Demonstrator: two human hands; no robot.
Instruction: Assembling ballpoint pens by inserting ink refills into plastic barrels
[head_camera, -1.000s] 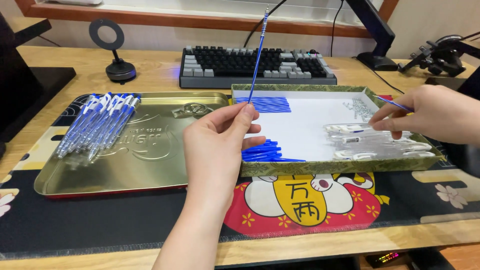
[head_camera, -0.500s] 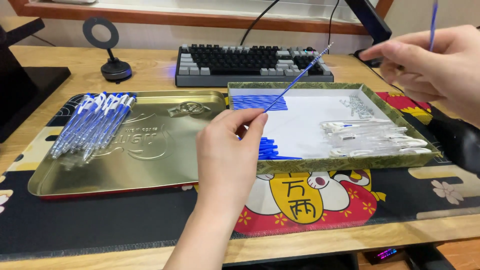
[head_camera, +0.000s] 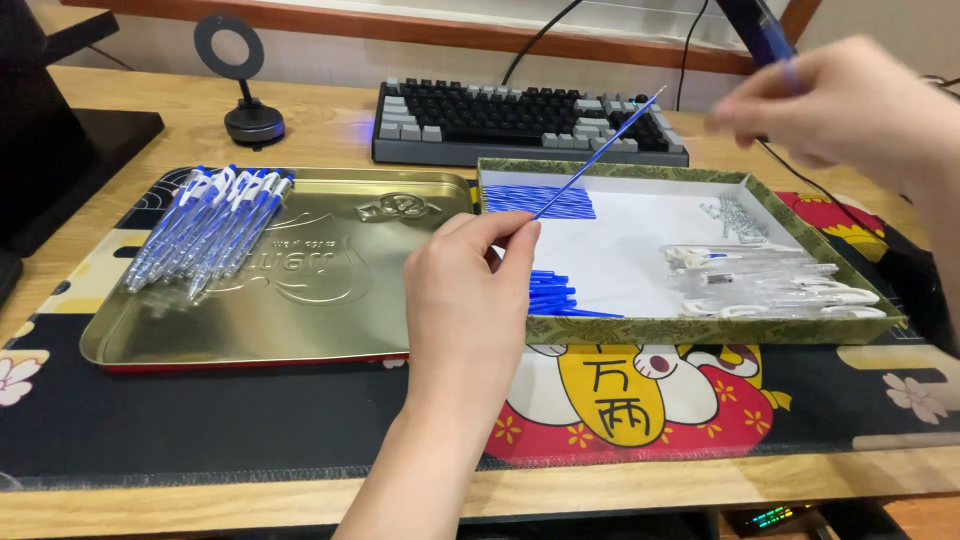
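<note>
— Blue and thin, what is that pinched in the left hand?

— An ink refill. The thumb and forefinger are clamped on its lower end, and it slants up and to the right over the near-left corner of the patterned box, its tip ending in front of the keyboard.

— And the right hand?

— Raised above the far right of the box, blurred. Its fingers are drawn together around something blue and slim poking up past them; I cannot tell what it is.

— What sits in the box?

— On its white floor, a row of blue refills at the far left, another bunch at the near left, clear pen barrels heaped on the right, and a small pile of springs at the far right.

— And the gold tin tray?

— Just beside the box on the left, holding assembled blue-and-white pens at its far-left end. Both rest on a dark mat on the desk
</note>
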